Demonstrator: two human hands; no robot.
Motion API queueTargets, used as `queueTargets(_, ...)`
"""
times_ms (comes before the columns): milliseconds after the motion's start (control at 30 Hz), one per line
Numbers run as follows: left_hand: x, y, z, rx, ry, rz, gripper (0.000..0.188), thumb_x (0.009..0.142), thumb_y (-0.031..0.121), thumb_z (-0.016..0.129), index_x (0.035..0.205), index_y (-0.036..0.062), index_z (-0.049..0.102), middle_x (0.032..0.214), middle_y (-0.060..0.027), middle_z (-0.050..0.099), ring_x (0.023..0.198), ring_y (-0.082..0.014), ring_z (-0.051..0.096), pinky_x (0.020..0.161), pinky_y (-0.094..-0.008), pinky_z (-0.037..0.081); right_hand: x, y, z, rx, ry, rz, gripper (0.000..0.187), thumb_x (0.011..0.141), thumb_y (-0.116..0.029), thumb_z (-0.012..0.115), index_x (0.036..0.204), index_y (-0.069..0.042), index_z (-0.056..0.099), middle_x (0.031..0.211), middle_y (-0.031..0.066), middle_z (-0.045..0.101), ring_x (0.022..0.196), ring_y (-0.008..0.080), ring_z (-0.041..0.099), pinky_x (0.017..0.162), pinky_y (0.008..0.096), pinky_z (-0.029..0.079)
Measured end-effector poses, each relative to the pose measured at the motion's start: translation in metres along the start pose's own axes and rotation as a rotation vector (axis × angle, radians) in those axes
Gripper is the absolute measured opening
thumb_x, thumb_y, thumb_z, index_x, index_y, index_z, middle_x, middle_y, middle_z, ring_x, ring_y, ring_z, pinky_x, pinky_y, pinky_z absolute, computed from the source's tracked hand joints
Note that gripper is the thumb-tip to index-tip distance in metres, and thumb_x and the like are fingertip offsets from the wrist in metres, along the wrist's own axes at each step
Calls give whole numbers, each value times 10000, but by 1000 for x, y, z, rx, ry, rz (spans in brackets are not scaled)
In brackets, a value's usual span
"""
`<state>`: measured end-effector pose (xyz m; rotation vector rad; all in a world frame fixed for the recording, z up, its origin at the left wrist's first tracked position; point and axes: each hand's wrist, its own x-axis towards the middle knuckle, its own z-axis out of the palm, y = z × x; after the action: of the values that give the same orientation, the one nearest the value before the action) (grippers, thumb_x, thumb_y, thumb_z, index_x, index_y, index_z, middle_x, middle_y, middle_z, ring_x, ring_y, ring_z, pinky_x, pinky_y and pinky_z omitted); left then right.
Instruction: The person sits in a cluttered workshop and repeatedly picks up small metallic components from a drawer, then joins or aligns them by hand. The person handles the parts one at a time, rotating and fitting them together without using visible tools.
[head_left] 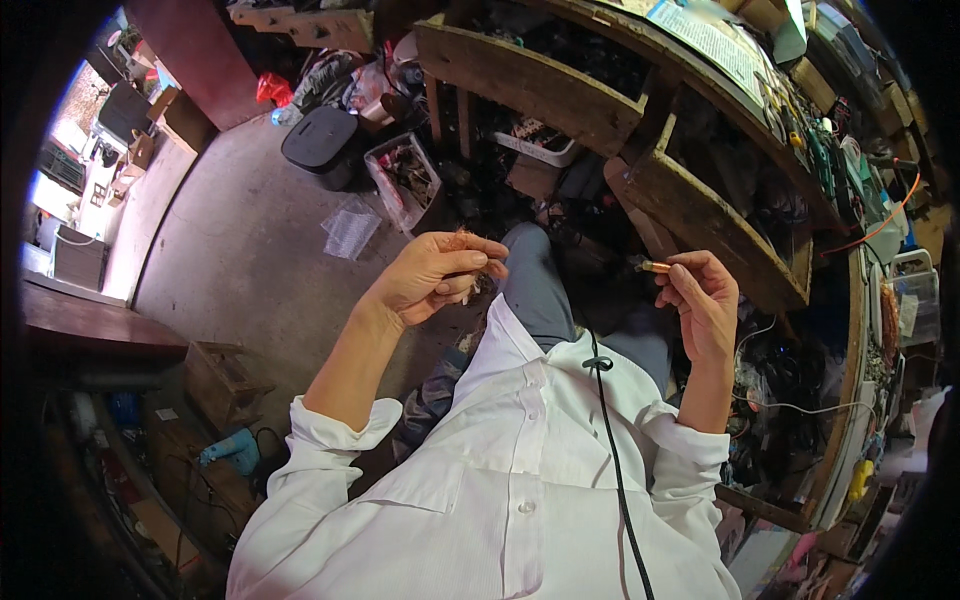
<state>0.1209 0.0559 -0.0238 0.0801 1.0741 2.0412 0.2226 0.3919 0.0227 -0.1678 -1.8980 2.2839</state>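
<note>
Over my left knee, my left hand [425,278] is closed with its fingers bent together. A small tangle of thin copper-coloured strands [462,240] pokes out around its fingertips; part of it is hidden by the fingers. To the right, beside the bench, my right hand [705,295] pinches a short, orange-brass rod-like piece [655,267] between thumb and fingers. Its tip points left and looks darker; the exact kind is too small to tell. The two hands are well apart, both raised above my lap.
A wooden bench [530,80] with open drawers runs along the front and right, cluttered with tools. On the concrete floor [235,230] stand a dark lidded bin [322,140] and a white tub of scraps [375,185], near bubble wrap [350,228]. A black cord [610,440] hangs down my shirt.
</note>
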Motion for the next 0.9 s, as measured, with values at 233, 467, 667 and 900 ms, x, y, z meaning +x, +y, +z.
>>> queueTargets(233,-3,4,2,3,35,-23,236,941,12,529,1139,-64,633,911,-132,687,462,-6,369,430,-162,318,-2,-2,0,9,8,1,125,924,-61,666,1014,22,648,869,120,707,679,116,662,610,249,562)
queueTargets(467,-4,9,4,33,62,76,219,931,32,497,1077,-80,616,733,-87,605,413,-21,355,379,-174,308,15,-23,-11,-21,74,-53,108,919,-75,672,995,1,655,854,97,696,675,113,641,622,262,566)
queueTargets(667,1,53,42,112,111,163,178,921,21,548,1041,-53,656,762,-90,663,429,-15,378,374,-158,287,65,-72,-47,-92,115,-165,153,949,-118,646,1042,4,637,873,83,674,722,137,641,645,295,569)
queueTargets(900,55,101,101,280,-12,284,135,925,30,479,951,-2,608,671,13,509,458,-26,351,396,-176,264,200,-125,-106,-116,167,-168,149,952,-109,635,1031,16,650,876,79,678,729,136,648,652,296,581)
